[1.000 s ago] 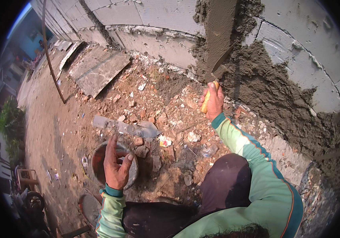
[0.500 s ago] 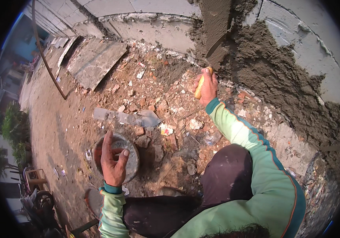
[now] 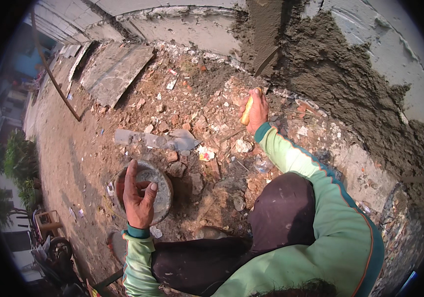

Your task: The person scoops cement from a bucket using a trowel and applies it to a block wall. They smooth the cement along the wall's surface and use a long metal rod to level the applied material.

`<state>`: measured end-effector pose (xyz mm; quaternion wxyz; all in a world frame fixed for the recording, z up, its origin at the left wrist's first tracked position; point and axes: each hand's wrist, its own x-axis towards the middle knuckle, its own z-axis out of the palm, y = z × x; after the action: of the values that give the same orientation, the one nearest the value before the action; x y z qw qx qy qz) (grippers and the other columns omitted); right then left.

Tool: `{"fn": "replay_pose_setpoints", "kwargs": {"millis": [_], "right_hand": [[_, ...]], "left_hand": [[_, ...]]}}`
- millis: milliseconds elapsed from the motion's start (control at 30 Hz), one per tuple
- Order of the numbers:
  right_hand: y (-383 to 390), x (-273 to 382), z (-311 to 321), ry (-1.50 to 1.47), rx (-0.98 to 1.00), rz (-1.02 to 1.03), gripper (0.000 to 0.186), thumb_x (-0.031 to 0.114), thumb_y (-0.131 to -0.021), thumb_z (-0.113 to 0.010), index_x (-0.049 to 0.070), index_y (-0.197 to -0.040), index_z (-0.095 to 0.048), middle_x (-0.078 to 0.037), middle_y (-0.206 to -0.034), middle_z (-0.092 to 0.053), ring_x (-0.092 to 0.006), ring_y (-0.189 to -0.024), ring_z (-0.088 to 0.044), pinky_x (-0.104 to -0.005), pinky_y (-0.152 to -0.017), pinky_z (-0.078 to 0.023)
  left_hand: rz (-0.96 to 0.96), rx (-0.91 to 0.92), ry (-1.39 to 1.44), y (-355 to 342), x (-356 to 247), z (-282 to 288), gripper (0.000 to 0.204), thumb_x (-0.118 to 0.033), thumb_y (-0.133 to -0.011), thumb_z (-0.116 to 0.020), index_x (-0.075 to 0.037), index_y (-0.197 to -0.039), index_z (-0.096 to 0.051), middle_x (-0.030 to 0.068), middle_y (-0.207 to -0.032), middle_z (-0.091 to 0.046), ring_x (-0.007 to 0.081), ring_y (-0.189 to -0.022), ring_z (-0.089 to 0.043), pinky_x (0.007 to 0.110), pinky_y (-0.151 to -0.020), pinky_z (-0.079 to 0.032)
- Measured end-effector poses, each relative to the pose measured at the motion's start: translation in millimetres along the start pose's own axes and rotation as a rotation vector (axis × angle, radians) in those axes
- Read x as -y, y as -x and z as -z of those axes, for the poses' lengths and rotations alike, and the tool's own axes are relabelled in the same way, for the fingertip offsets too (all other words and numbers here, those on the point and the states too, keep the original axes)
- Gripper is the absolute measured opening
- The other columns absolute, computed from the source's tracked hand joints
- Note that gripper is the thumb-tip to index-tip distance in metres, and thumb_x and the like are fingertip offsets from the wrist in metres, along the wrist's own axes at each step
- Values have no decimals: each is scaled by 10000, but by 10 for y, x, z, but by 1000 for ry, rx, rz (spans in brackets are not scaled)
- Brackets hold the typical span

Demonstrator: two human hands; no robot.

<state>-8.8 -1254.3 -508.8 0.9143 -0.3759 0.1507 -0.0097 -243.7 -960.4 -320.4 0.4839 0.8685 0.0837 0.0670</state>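
Observation:
My right hand (image 3: pixel 256 110) grips the yellow wooden handle (image 3: pixel 246 111) of a trowel, whose dark blade (image 3: pixel 266 61) is at a strip of smoothed grey mortar (image 3: pixel 264 27) on the block wall. Rough wet mortar (image 3: pixel 330 64) spreads along the wall to the right of it. Lower left, my left hand (image 3: pixel 139 198) hovers over a round bucket (image 3: pixel 160 171), holding nothing, index finger extended and the others partly bent. The bucket's interior is partly hidden by that hand.
A flat slab (image 3: pixel 113 72) lies near the wall, with a grey sheet piece (image 3: pixel 177 139) among rubble (image 3: pixel 202 109). A leaning pole (image 3: pixel 53 81), plants (image 3: pixel 16 158), a plastic chair (image 3: pixel 46 218) and a motorbike (image 3: pixel 58 252) stand at left. A second container (image 3: pixel 115 247) is lower left.
My right hand with the trowel has shifted left and slightly toward me relative to the ground. The view has shifted, with the wall higher in it. My left hand stays over the bucket.

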Motion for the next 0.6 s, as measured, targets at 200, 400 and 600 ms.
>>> {"fn": "replay_pose_setpoints", "kwargs": {"millis": [200, 400, 600], "right_hand": [[231, -127, 29, 30, 2, -79, 326, 451, -1005, -531, 140, -1084, -475, -16, -770, -516, -139, -539, -527, -306, -427, -455], [-91, -32, 79, 10, 57, -12, 356, 465, -996, -536, 133, -1106, -474, -21, -771, -507, -150, -568, -525, -333, -468, -463], [110, -446, 465, -83, -55, -210, 372, 485, -990, -524, 129, -1093, -491, -33, -762, -512, -164, -542, -535, -339, -443, -473]], "left_hand": [[-7, -12, 6, 52, 72, 56, 795, -279, -891, -736, -3, -1519, -334, 129, -1429, -492, 156, -917, -605, 295, -794, -527], [7, -7, -10, 25, 67, 8, 794, -293, -889, -743, -3, -1513, -348, 134, -1433, -484, 156, -929, -615, 284, -794, -528], [-7, -6, -41, 15, 51, 8, 787, -313, -888, -740, -10, -1509, -363, 137, -1440, -458, 167, -951, -617, 296, -812, -538]]}}
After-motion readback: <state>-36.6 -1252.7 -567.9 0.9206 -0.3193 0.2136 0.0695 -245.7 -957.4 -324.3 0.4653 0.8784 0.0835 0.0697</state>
